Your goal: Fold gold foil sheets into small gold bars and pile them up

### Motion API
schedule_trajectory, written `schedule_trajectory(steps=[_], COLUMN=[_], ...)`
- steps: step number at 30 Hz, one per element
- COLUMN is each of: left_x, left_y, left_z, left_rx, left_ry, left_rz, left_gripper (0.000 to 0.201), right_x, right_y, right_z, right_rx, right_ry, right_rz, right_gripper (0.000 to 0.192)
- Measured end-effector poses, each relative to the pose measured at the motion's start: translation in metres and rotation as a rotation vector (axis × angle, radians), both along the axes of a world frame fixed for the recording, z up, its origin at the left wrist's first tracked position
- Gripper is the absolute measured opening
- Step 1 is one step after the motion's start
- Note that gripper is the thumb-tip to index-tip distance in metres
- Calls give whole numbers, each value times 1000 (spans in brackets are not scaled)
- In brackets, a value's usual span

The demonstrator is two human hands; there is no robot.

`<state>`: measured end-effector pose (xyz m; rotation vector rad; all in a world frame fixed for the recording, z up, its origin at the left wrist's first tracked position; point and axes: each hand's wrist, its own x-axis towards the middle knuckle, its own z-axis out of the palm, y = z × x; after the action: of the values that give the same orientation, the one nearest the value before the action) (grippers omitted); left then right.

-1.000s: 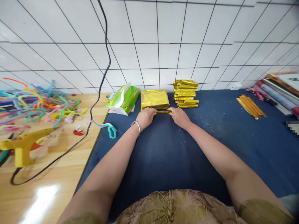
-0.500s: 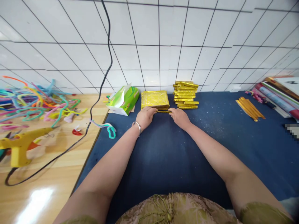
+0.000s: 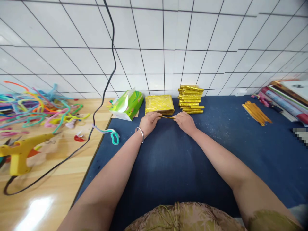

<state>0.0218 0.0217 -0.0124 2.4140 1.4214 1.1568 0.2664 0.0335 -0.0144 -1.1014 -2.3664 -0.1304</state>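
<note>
1. One thin gold foil strip (image 3: 167, 117) is all I see between the hands; it lies on the blue surface (image 3: 216, 150), its long axis running left to right across my view.
2. My left hand (image 3: 149, 122) pinches the strip's left end and my right hand (image 3: 184, 122) pinches its right end, so the hands stand a little apart, each closed on the strip, neither nearer than the other.
3. Just beyond the strip, toward the wall, lies a flat stack of gold sheets (image 3: 159, 104), nearly touching it.
4. To the right of that stack stands a taller pile of folded gold bars (image 3: 191, 99).
5. Further right, well apart, lie loose gold strips (image 3: 257, 112).
6. To the left sit a green tissue pack (image 3: 127, 104) and, on the wood, a yellow glue gun (image 3: 20, 154).
</note>
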Motion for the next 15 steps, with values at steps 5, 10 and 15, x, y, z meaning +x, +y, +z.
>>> schedule_trajectory(steps=[5,10,15], left_x=[1,0,-1], left_y=[-4,-5,-3], left_z=[3,4,2], left_rx=[-68,-112,-70], left_ry=[-62,-104,-102], left_rz=[50,53,3], left_gripper=[15,10,11], right_x=[2,0,0], right_y=[2,1,-1], right_z=[-4,-4,-4], right_rx=[-2,-16,-29], right_ry=[13,33,6], right_rz=[-29,-35,-19], right_gripper=[24,20,17])
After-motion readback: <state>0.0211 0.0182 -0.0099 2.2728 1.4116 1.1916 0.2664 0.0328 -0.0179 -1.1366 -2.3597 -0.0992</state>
